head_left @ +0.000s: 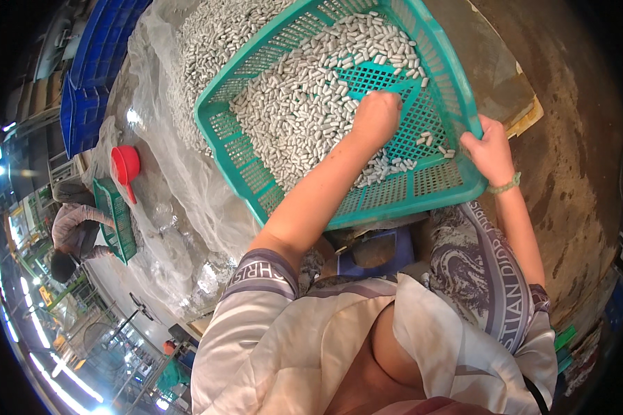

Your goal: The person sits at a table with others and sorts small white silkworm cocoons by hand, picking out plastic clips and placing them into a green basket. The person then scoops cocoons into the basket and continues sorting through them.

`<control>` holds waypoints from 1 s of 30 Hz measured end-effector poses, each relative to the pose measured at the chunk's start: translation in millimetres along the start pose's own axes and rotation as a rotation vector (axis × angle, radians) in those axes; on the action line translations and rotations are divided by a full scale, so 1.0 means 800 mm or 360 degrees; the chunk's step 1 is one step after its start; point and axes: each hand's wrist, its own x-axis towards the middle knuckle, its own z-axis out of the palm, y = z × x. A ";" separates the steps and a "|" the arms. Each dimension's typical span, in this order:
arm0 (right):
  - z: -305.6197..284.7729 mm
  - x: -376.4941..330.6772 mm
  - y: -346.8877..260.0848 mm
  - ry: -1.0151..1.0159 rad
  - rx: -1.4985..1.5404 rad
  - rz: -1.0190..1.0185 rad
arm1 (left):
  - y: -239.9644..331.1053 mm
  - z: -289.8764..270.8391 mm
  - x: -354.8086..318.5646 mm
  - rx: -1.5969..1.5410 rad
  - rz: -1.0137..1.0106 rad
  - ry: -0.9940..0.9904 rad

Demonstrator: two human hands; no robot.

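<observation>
A large green plastic basket [339, 220] with slotted walls is tilted in front of me, holding many small whitish-grey cylindrical pellets [291, 114]. My left hand [378, 116] is closed in a fist inside it, just above the meshed floor. A flat bright-teal plastic piece [394, 86] shows at the knuckles, and the fist appears to grip it; its lower part is hidden by the hand. Around the basket's right rim my right hand [490, 149] is wrapped, thumb on the near side. A few loose pellets [432, 144] lie between the two hands.
More pellets [214, 34] are heaped beyond the basket on clear plastic sheeting [180, 187]. A red dipper [125, 163] lies at the left, near blue crates [93, 83]. Another person [79, 225] handles a green basket [118, 225]. Beneath my basket is a blue stool [377, 254].
</observation>
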 end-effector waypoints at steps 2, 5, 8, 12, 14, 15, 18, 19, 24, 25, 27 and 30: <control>0.001 -0.001 -0.006 -0.0009 0.0040 0.0036 | -0.006 -0.004 0.009 -0.0123 -0.0065 -0.0179; 0.000 -0.001 -0.002 0.0008 0.0064 0.0018 | 0.003 -0.024 0.013 -0.0190 -0.0212 -0.0237; 0.000 -0.001 0.004 -0.0004 0.0054 0.0002 | 0.000 -0.030 0.005 -0.0123 -0.0120 -0.0286; 0.001 0.000 -0.002 -0.0020 0.0092 0.0034 | -0.016 -0.028 -0.019 -0.0289 0.0166 -0.0537; 0.001 -0.001 -0.002 -0.0013 0.0107 0.0037 | -0.016 -0.024 -0.037 -0.0327 0.0447 -0.0693; 0.001 -0.001 -0.003 -0.0007 0.0121 0.0036 | -0.011 -0.024 -0.045 -0.0229 0.0591 -0.0683; 0.001 -0.003 -0.004 0.0000 0.0141 0.0034 | 0.002 -0.028 -0.065 0.0022 0.0869 -0.0704; 0.000 -0.003 -0.007 -0.0005 0.0135 0.0035 | -0.009 -0.027 -0.065 0.0083 0.0868 -0.0564; -0.001 -0.002 -0.005 0.0002 0.0070 0.0045 | -0.031 -0.023 -0.087 0.0259 0.1079 -0.0223; 0.000 -0.001 -0.006 0.0005 0.0061 0.0036 | -0.026 -0.013 -0.095 0.0256 0.1217 -0.0224; -0.001 0.000 -0.002 0.0007 0.0025 0.0031 | -0.010 0.009 -0.098 0.0319 0.1252 -0.0387; -0.001 0.004 0.013 -0.0003 0.0054 -0.0009 | -0.018 0.007 -0.073 0.0323 0.1232 -0.0339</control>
